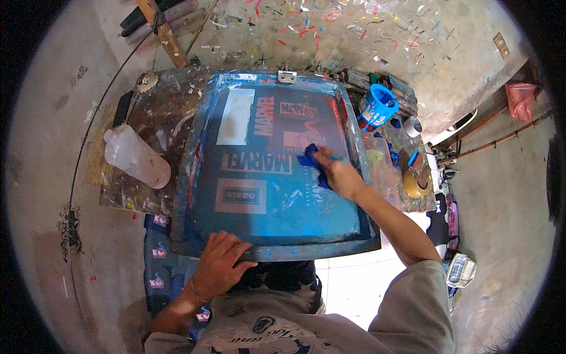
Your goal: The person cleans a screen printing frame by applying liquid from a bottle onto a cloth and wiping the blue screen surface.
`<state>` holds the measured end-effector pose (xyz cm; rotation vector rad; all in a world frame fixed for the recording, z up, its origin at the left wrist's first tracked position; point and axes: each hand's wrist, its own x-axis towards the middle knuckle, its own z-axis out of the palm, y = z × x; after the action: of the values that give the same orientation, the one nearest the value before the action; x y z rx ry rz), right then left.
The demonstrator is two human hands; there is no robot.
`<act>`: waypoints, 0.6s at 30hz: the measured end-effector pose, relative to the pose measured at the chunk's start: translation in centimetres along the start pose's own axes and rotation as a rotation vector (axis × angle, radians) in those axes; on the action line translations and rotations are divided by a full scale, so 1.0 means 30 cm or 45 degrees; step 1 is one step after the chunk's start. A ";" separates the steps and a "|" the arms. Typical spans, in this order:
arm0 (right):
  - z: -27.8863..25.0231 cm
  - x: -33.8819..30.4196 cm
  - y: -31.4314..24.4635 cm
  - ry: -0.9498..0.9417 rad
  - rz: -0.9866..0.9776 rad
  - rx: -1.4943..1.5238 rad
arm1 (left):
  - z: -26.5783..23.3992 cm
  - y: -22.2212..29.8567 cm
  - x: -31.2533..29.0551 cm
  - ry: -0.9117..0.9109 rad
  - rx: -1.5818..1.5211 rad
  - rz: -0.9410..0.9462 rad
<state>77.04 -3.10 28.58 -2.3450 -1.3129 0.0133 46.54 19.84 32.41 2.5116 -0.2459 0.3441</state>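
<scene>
A printing screen (276, 250) in a paint-stained frame lies tilted before me, its blue mesh carrying several stencil designs. My right hand (341, 176) is closed around a dark blue rag (323, 178), pressed to the mesh right of centre. Slight motion blur softens its fingers, and part of the rag hides beneath them. At the frame's near left edge rests my left hand (221, 262), fingers laid over the rim with the thumb apart. A pale rectangular patch (236, 117) shows on the mesh at the upper left. Along the far edge, a metal hinge clamp (287, 76) meets the frame.
Left of the screen, a translucent plastic bottle (137, 156) lies or leans on the stained table (156, 112). On the right stand a blue paint tub (379, 107), a roll of yellowish tape (416, 184) and a white roll (412, 126). Printed dark fabric (158, 253) hangs below left.
</scene>
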 end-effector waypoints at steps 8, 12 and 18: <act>-0.063 -0.156 -0.134 -0.416 -0.316 0.287 | 0.020 -0.008 -0.024 -0.034 -0.023 -0.057; 0.018 -0.051 -0.097 -0.148 0.126 0.055 | 0.007 -0.005 -0.018 -0.045 -0.025 -0.062; 0.174 0.083 -0.186 -0.110 -0.187 0.174 | 0.020 -0.016 -0.019 -0.044 -0.054 -0.035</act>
<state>72.73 3.39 26.56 -2.1511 -1.4747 0.1554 46.23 19.95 31.50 2.4783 -0.2302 0.2815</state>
